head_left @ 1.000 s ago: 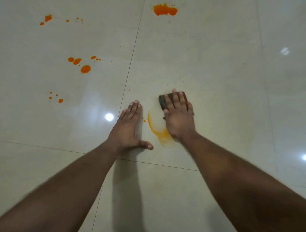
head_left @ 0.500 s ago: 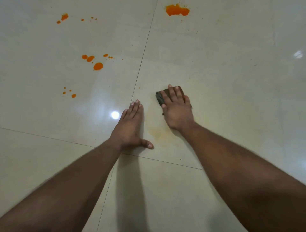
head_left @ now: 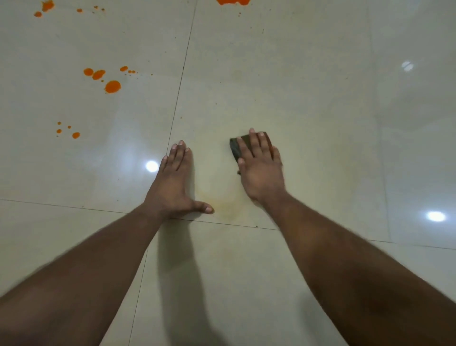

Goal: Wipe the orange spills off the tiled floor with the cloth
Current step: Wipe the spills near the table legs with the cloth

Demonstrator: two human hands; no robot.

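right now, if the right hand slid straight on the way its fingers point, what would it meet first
Bare tile first, then probably the large orange spill cut off by the top edge; the right hand and its cloth point roughly at it.

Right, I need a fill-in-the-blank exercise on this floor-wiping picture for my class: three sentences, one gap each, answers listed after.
1. The right hand presses the dark cloth onto the tiled floor, while the left hand holds ____.
2. The bright spills on the floor are ____ in colour.
3. A faint yellowish smear lies ____ the two hands.
Missing words: nothing; orange; between.
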